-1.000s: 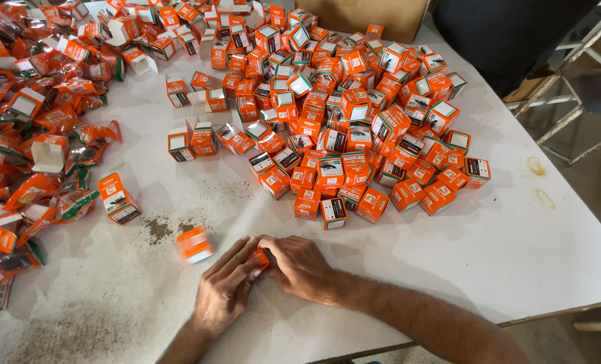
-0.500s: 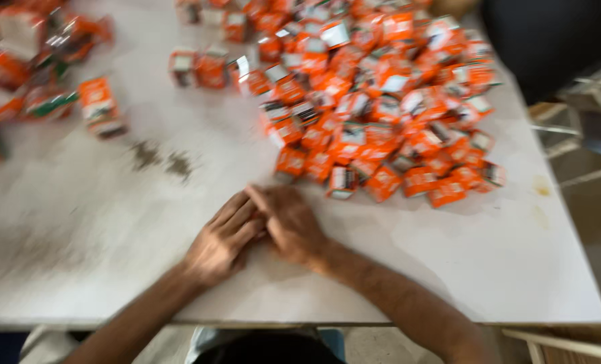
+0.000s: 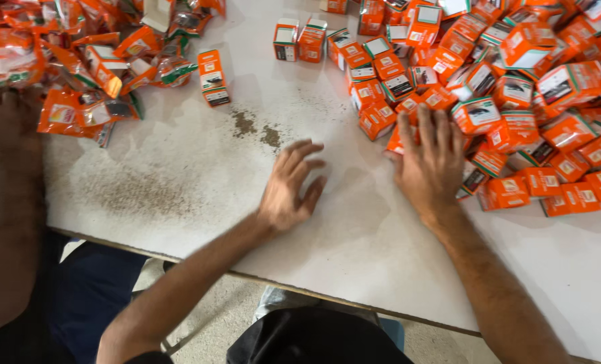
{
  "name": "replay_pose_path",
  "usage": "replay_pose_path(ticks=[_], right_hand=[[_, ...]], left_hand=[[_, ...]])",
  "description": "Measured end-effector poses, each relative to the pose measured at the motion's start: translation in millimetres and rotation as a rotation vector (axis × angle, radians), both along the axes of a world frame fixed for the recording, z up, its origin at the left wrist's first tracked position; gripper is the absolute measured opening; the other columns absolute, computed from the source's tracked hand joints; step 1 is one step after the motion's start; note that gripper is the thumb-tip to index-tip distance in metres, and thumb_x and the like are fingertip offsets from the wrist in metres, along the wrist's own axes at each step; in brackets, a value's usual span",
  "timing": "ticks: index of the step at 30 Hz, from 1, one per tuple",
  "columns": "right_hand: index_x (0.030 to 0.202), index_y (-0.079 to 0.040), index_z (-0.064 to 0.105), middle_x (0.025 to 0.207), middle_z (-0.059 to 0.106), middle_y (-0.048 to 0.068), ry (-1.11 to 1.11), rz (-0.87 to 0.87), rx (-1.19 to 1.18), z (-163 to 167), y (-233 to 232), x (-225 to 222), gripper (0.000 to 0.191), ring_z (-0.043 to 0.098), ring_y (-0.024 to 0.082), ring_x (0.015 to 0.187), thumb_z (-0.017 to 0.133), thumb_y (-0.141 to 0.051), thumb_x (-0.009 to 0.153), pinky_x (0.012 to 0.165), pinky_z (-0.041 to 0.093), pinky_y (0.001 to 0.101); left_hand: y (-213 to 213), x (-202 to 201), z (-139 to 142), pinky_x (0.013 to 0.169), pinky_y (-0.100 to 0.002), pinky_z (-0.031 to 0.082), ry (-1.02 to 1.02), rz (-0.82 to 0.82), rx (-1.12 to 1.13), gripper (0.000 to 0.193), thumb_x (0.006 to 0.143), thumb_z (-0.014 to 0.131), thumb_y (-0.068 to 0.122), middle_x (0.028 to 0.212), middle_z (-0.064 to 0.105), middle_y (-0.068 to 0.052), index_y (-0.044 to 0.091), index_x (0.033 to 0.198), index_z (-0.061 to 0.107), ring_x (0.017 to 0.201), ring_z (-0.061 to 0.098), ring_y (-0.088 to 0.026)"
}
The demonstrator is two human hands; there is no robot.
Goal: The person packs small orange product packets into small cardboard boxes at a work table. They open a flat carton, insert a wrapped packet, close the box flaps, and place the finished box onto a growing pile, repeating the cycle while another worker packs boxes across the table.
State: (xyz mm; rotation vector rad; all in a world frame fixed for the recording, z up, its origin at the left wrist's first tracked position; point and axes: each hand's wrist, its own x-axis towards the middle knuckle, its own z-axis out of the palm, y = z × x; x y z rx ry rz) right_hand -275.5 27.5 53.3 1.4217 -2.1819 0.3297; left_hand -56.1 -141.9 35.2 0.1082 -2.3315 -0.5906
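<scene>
My left hand [image 3: 290, 185] lies on the bare white table [image 3: 179, 202], fingers apart, holding nothing. Off to its right, my right hand [image 3: 432, 158] is spread flat, palm down, over the near edge of a big heap of small orange boxes [image 3: 523, 87]. Its fingertips touch a couple of boxes, and one orange box [image 3: 396, 140] peeks out under the index finger. No box is closed in its grip.
Orange foil packets [image 3: 78, 61] are heaped at the far left, where another person's hand [image 3: 4, 114] rests on them. A single orange box [image 3: 213, 77] lies apart. Dark smudges [image 3: 257, 128] mark the table. The table's front edge [image 3: 300, 286] runs just below my wrists.
My hands were pressed together on one small box near the table's front; now they are apart, the right one moved right onto the heap. The view has come closer.
</scene>
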Motion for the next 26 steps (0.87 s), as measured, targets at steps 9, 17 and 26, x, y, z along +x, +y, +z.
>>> replay_pose_path(ticks=[9,17,26], right_hand=[[0.143,-0.012,0.053,0.143,0.056,0.018,0.058,0.615,-0.080,-1,-12,40,0.058,0.051,0.035,0.136,0.074,-0.030,0.092,0.114,0.038,0.0549],[0.142,0.000,0.048,0.135,0.060,0.021,-0.379,0.612,-0.068,-14,-18,31,0.066,0.060,0.040,0.124,0.072,-0.035,0.092,0.105,0.049,0.0502],[0.151,-0.010,0.046,0.129,0.072,0.016,-1.093,0.283,-0.210,-37,-11,58,0.076,0.073,0.029,0.119,0.069,-0.050,0.091,0.100,0.058,0.0404]], left_hand=[[-183,-125,16,0.120,-0.049,0.032,0.029,0.318,-0.084,0.102,0.069,0.083,0.008,0.159,0.032,-0.029,-0.005,0.153,0.027,0.147,0.032,-0.046],[-162,-135,0,0.107,-0.045,0.053,0.127,0.311,0.241,0.081,0.070,0.080,0.003,0.134,0.059,-0.021,0.003,0.145,0.047,0.126,0.060,-0.039],[0,-7,13,0.111,-0.039,0.058,-0.089,-0.384,-0.271,0.086,0.073,0.067,-0.001,0.162,0.037,-0.019,0.013,0.152,0.039,0.147,0.052,-0.039]])
